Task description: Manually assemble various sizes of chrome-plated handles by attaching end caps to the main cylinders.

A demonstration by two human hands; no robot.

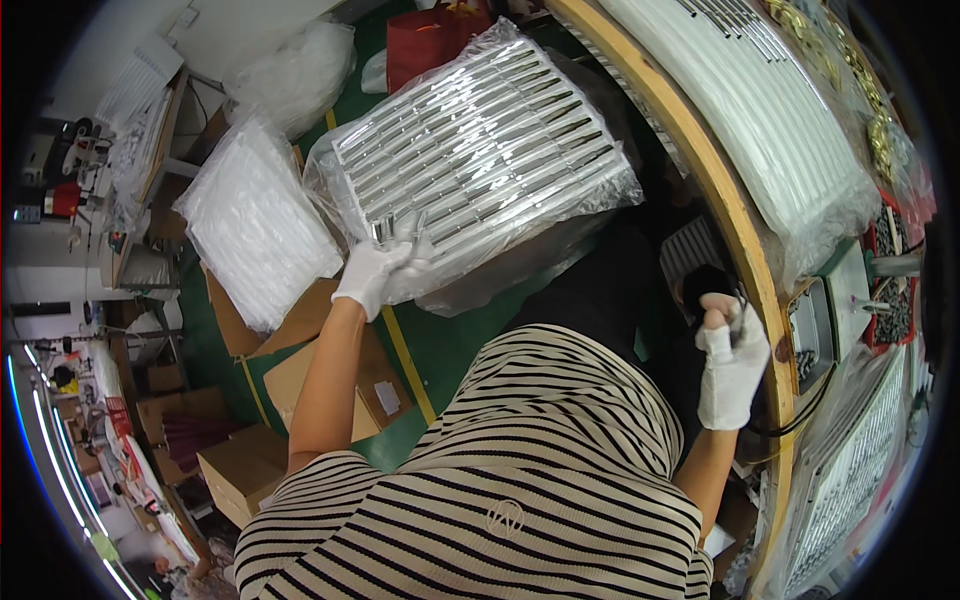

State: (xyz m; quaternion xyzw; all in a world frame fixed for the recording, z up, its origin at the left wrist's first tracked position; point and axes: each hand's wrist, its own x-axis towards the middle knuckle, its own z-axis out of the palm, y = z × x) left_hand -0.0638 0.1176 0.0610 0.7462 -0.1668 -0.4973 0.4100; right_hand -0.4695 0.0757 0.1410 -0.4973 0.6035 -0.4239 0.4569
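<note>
My left hand (378, 272), in a white glove, is at the near left corner of a plastic-lined tray of shiny silver tubes (480, 135) laid in rows. Its fingers are smeared by motion, and bright silver pieces (382, 230) show beside them; I cannot tell whether it grips these. My right hand (732, 365), its white glove leaving some fingertips bare, is by the wooden edge of the workbench (765, 300). Its fingers are curled together, with a glint of metal near the fingertips, but what they hold is too small to make out.
A bundle wrapped in clear plastic (260, 220) rests left of the tray on cardboard. Cardboard boxes (245, 465) stand on the green floor (420, 350). On the bench at right are plastic-covered rows of tubes (770, 130) and red bins of small dark parts (890, 235). A red bag (435, 45) sits behind.
</note>
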